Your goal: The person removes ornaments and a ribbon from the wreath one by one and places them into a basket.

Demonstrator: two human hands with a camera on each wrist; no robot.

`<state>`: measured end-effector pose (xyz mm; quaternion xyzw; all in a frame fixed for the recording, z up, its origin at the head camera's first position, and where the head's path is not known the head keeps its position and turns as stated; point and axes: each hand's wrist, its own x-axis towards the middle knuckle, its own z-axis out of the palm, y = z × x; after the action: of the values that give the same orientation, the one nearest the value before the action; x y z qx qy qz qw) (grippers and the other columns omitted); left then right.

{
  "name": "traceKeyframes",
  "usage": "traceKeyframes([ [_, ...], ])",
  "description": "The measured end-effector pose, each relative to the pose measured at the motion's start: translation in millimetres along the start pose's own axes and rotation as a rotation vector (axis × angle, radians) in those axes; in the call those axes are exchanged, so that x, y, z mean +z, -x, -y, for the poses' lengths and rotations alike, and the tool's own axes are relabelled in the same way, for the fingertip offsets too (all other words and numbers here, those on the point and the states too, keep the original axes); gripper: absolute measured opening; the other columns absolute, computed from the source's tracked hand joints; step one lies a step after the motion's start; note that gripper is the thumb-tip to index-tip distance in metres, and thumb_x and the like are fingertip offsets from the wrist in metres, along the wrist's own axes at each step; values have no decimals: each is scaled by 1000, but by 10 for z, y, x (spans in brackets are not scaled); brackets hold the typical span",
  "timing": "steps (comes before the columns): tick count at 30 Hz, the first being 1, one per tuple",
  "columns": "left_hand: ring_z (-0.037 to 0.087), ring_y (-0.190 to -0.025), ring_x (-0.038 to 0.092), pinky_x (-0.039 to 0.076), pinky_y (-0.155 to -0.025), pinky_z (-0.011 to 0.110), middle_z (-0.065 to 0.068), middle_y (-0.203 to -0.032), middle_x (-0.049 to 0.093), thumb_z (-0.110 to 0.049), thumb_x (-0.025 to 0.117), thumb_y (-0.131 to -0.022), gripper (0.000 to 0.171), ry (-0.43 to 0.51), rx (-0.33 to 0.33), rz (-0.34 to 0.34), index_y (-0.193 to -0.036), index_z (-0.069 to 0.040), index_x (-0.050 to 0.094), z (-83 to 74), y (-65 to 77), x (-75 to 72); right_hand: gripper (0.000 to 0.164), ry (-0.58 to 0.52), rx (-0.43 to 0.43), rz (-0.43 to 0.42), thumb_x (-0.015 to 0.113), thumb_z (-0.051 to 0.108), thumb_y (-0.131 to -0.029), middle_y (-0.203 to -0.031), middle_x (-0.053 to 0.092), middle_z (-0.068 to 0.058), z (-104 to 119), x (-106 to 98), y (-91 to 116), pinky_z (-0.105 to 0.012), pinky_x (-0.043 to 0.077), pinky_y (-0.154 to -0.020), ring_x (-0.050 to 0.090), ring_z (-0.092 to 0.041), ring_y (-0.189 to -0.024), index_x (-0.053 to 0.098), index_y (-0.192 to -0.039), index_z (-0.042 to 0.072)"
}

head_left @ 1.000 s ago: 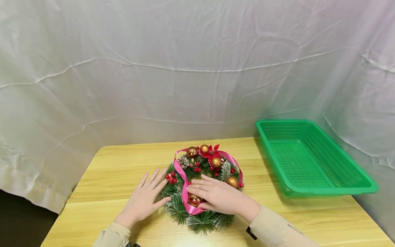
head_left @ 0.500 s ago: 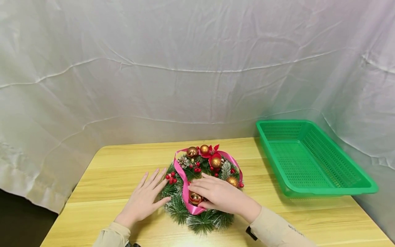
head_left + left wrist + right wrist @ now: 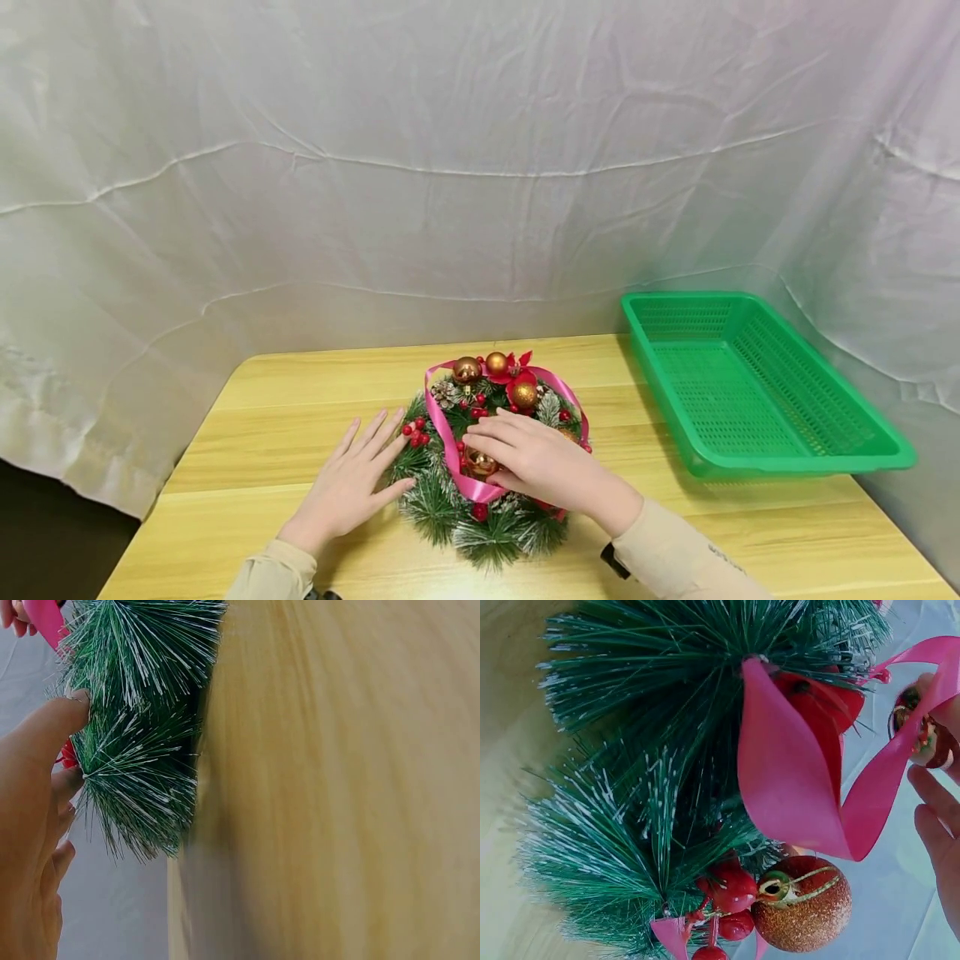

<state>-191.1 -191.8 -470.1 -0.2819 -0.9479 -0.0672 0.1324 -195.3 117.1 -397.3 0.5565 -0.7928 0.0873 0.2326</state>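
Observation:
A green pine wreath with red berries, gold baubles and a pink ribbon lies on the wooden table. My left hand lies flat on the table with its fingers straight, and the fingertips touch the wreath's left needles. My right hand is over the wreath's middle. Its fingers and thumb pinch a gold bauble where the ribbon loops round it. In the right wrist view the ribbon curves past that bauble, and my fingers show at the right edge.
A green plastic mesh basket stands on the table's right side, apart from the wreath. A creased white sheet hangs behind and around the table. Another glittery gold bauble hangs low on the wreath.
My right hand has moved a little up and away with the bauble and the ribbon loop, uncovering a red berry on the near needles. The left hand has stayed put.

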Motion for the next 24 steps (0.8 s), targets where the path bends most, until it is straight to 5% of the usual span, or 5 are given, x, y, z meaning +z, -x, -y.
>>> traceKeyframes([
  [14,29,-143,17,0,-116,47,-1,-160,8,-65,38,-93,73,2,-8,19,-143,-12,45,2,-4,-9,66,23,35,-96,84,21,-72,-124,58,-6,-93,-77,8,-33,49,-93,57,-19,-108,56,-130,8],
  [24,29,-144,16,3,-116,49,-1,-160,8,-65,38,-93,73,8,-4,21,-143,-12,44,13,-4,0,67,14,38,-83,81,10,-74,-130,57,-12,-258,-429,220,-39,50,-93,57,-26,-113,53,-134,2],
])
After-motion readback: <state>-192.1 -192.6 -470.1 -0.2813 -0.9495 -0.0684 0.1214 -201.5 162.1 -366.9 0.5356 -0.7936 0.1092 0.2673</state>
